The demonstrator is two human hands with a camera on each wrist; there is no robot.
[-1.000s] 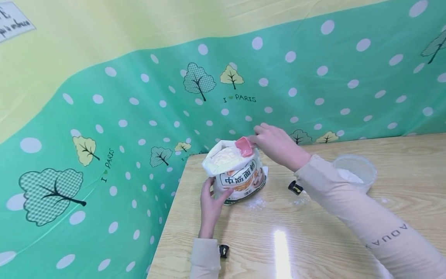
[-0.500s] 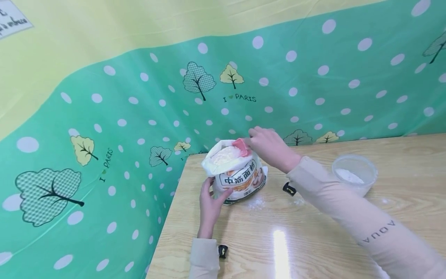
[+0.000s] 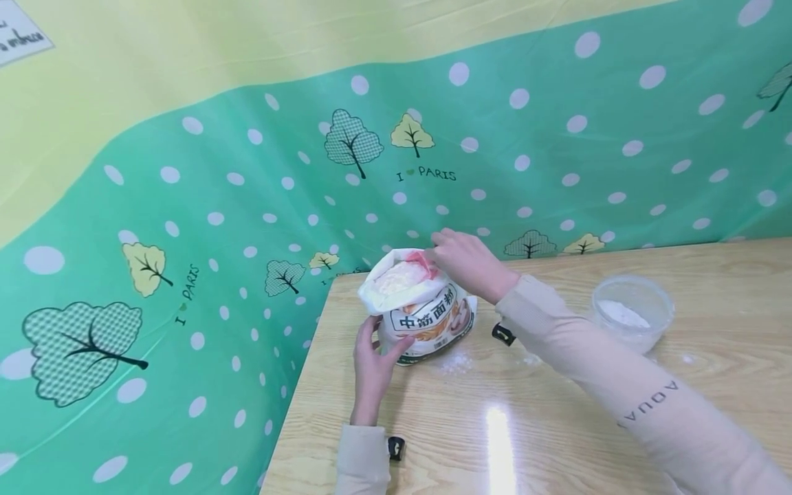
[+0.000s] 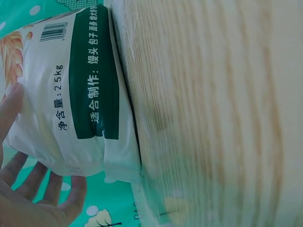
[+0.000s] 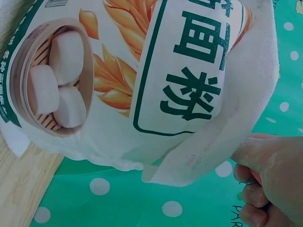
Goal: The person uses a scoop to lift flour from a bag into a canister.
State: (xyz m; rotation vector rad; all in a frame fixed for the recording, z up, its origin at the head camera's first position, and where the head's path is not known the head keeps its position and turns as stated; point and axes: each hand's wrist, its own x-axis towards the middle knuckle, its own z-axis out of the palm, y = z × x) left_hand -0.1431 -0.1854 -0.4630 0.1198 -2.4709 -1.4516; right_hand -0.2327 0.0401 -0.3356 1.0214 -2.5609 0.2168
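A white flour bag (image 3: 428, 326) with its top rolled open stands near the table's left corner, full of flour (image 3: 396, 280). My left hand (image 3: 374, 361) holds the bag's lower left side, the thumb on the printed front and the fingers spread round the side. In the left wrist view the fingers (image 4: 45, 189) touch the bag's edge. My right hand (image 3: 473, 265) grips the handle of a pink scoop (image 3: 422, 261) at the bag's right rim. The scoop's head is partly sunk in the flour. From the right wrist, the bag (image 5: 118, 142) hides most of the scoop.
A clear bowl (image 3: 658, 306) with some white flour in it stands on the right of the wooden table (image 3: 445, 426). Spilled flour (image 3: 456, 363) dusts the wood before the bag. A green dotted curtain (image 3: 247, 206) hangs behind and at the left.
My right hand has moved left and a little down, pushing the scoop deeper into the flour. The left hand and the bag have stayed put.
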